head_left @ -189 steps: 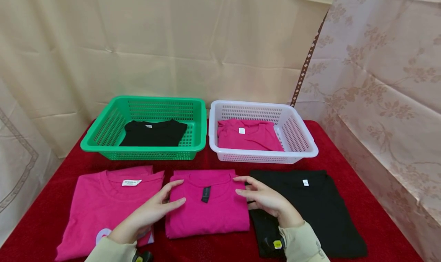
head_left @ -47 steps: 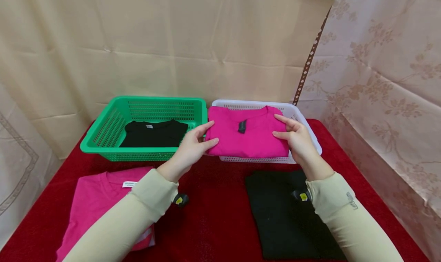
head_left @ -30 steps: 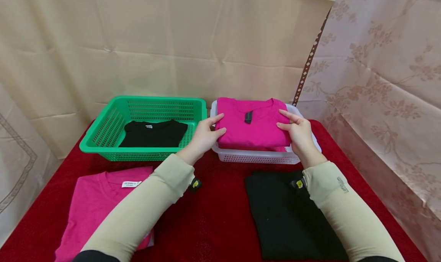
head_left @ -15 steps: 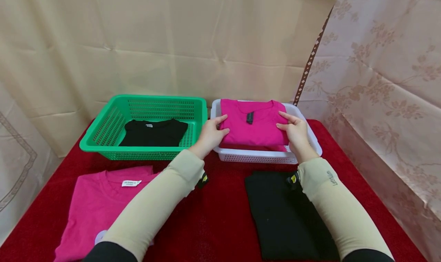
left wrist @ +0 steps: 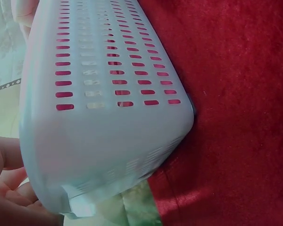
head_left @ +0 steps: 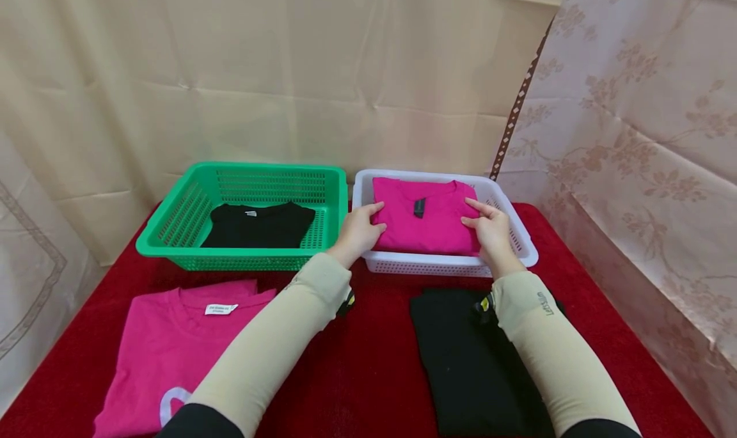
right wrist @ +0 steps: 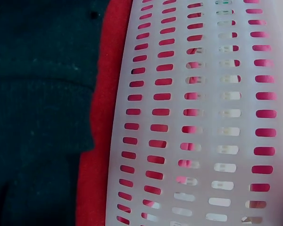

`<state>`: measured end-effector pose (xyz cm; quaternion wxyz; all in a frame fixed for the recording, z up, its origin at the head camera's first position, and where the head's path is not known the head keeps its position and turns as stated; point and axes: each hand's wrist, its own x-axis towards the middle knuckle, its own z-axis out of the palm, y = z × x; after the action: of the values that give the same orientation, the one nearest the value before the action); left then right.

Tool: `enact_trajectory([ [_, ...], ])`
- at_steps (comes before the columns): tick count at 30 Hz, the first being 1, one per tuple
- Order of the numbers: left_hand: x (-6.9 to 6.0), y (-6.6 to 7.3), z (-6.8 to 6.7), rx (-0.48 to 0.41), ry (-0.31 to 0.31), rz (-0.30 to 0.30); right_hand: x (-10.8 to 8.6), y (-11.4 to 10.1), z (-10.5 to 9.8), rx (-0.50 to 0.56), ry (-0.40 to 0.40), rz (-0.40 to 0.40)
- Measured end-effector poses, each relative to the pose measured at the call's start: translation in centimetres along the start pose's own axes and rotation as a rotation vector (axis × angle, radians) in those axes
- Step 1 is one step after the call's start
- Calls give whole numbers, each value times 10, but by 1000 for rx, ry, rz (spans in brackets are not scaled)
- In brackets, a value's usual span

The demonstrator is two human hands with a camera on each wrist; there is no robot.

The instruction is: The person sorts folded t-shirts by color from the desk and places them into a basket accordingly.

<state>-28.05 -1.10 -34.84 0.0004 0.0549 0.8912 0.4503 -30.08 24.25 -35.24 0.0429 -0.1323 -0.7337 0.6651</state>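
Note:
A folded magenta T-shirt (head_left: 427, 232) with a black neck label lies in the white perforated basket (head_left: 428, 264). My left hand (head_left: 358, 233) holds its left edge, thumb on top. On the opposite edge, my right hand (head_left: 495, 234) grips the cloth the same way. Fingers under the cloth are hidden. The left wrist view shows part of the left hand (left wrist: 12, 188) beside the basket's corner. In the right wrist view the basket wall (right wrist: 174, 113) fills much of the picture, with pink cloth behind its slots and no hand visible.
A green basket (head_left: 242, 252) holding a folded black T-shirt (head_left: 259, 227) stands to the left. On the red tablecloth (head_left: 357, 361) lie a folded pink T-shirt (head_left: 161, 336) at left and folded black clothing (head_left: 466, 361) at right, partly under the forearms.
Both hands took the magenta T-shirt from the middle of the table, carried it forward and right over the white basket, and lowered it inside onto the pink T-shirt there.

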Motion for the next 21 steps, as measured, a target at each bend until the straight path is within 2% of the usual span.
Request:
enact_trajectory([
  [5,0,-1,2,85,18,9,1,2,0,-20,8,-7],
  [16,2,-1,1,162,36,32,1,2,2,-79,5,-2],
  [21,3,-2,1,167,53,48,1,2,2,-89,11,-2],
])
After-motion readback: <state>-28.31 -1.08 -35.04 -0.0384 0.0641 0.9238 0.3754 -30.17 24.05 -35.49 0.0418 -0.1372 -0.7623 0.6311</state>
